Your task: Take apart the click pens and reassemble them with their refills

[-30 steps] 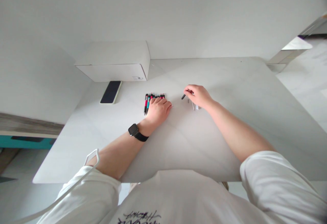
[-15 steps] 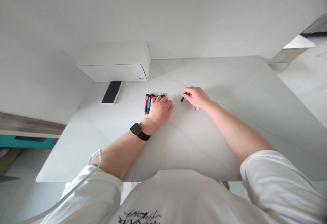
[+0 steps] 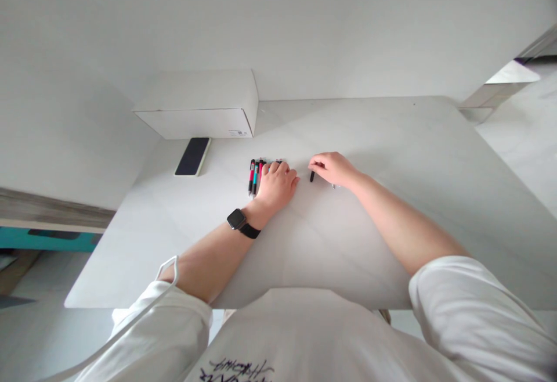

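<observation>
Several pens [image 3: 251, 177] lie side by side in a row, with pink, teal and black barrels. Over the row my left hand [image 3: 277, 187] lies palm down, fingers curled across the pens and the thumb at their right side. It hides most of the row. To the right, my right hand [image 3: 331, 167] is closed in a pinch on a pen [image 3: 312, 176], whose black end pokes out below the fingers. A small silvery, clear piece [image 3: 334, 186] shows beneath that hand, too covered to make out.
A white box [image 3: 195, 122] stands against the wall at the back left of the white table [image 3: 391, 138]. In front of it lies a phone [image 3: 192, 157] with a dark screen. A black watch [image 3: 237, 219] is on my left wrist. A white cable [image 3: 143, 309] runs along my left arm.
The pen in my right hand has tilted more upright, its black end swinging down and slightly right. My right hand has lowered slightly. My left hand stays on the row of pens.
</observation>
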`<state>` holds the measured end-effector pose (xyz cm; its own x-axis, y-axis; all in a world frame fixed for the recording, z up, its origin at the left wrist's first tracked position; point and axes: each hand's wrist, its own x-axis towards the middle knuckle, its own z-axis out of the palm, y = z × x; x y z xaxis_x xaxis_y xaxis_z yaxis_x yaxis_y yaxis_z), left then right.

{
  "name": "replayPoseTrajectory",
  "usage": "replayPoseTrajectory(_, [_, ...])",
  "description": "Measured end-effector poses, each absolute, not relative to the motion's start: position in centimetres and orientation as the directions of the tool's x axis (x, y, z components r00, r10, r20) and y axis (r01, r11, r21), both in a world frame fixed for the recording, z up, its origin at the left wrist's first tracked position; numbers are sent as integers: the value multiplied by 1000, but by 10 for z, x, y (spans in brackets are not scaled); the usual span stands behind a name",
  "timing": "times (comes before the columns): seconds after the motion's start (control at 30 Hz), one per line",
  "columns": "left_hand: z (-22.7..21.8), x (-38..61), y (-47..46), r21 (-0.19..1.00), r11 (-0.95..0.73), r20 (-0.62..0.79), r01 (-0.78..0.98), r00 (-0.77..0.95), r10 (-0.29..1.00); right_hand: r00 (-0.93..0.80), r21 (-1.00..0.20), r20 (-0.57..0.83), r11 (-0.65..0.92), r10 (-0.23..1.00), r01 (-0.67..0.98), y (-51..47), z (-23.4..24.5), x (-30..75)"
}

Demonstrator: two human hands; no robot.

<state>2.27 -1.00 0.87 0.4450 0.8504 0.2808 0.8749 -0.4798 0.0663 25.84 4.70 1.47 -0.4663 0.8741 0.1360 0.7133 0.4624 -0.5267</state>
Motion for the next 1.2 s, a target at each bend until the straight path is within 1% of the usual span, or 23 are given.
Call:
replayPoseTrajectory(0.2, [7,22,-10,88,-495,330,865,443,834,-492,-455,104,482,864,749,47,7,256])
replayPoseTrajectory(0.33, [8,20,-7,172,-506,391,845,413,822,-511,-436,139,515,848,738,46,4,252])
replayPoseTrajectory(0.4, [10,18,-5,253,-535,416,806,408,813,-488,-445,174,510,855,736,44,4,251])
replayPoseTrajectory(0.5, [13,12,-3,419,-579,447,699,396,802,-404,-484,232,465,885,741,42,5,251])
replayPoseTrajectory(0.6, [14,5,-4,578,-549,421,604,355,835,-307,-531,282,415,909,739,40,15,256])
replayPoseTrajectory(0.67, [15,1,-7,651,-525,373,548,371,850,-264,-536,331,411,906,737,35,33,262])
replayPoseTrajectory(0.77, [15,3,-16,727,-524,308,443,472,826,-214,-520,452,451,866,726,22,75,273])
replayPoseTrajectory(0.83, [16,10,-24,806,-475,250,352,524,814,-166,-527,489,441,856,727,7,103,279])
replayPoseTrajectory(0.87, [17,14,-28,867,-398,205,298,516,832,-164,-542,477,435,864,719,-1,113,280])
replayPoseTrajectory(0.9, [18,19,-33,922,-297,140,248,502,853,-183,-563,439,428,880,707,-9,119,281])
replayPoseTrajectory(0.93, [18,24,-37,956,-202,64,212,524,849,-224,-585,381,421,897,693,-17,120,280])
replayPoseTrajectory(0.97, [19,28,-40,970,-140,1,198,575,818,-284,-612,312,420,907,670,-24,117,279])
replayPoseTrajectory(1.07, [21,33,-42,969,-82,-120,234,729,674,-477,-728,99,391,873,564,-42,83,268])
replayPoseTrajectory(1.13, [22,31,-38,966,-32,-181,256,762,622,-538,-834,-18,284,843,473,-49,50,260])
replayPoseTrajectory(1.2, [23,26,-33,964,-4,-212,266,777,592,-502,-929,-77,121,861,350,-51,20,254])
